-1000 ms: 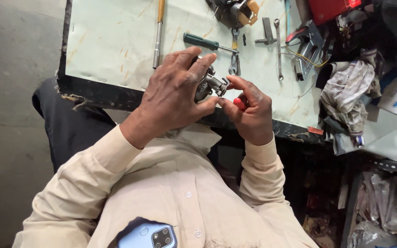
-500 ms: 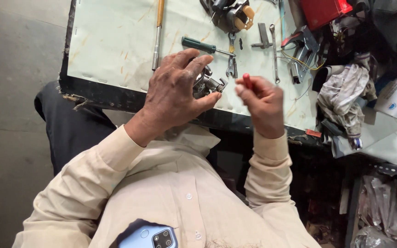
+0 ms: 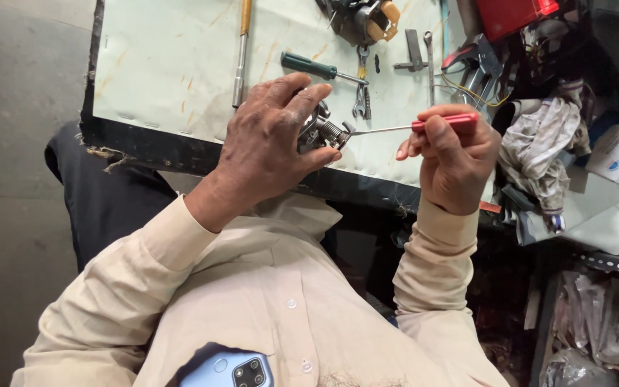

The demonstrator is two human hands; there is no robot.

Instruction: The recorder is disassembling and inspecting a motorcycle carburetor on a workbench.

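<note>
Screwdriver tip at the small metal part

Left hand (image 3: 270,147) clasps the metal assembly (image 3: 320,131); right hand (image 3: 453,161) grips the red-handled screwdriver (image 3: 413,127) closed. The tip could slip off and jab the fingers (image 3: 309,97).

Floor: bare grey concrete (image 3: 16,179), left side.
Table: pale, stained top (image 3: 173,64) with dark, frayed front edge.
Right: cluttered heap of rags (image 3: 539,150) and boxes.
Light: soft, even.

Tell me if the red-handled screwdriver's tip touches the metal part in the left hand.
Touching. The head view shows the red-handled screwdriver shaft's tip meeting the metal part, no gap visible.
</note>
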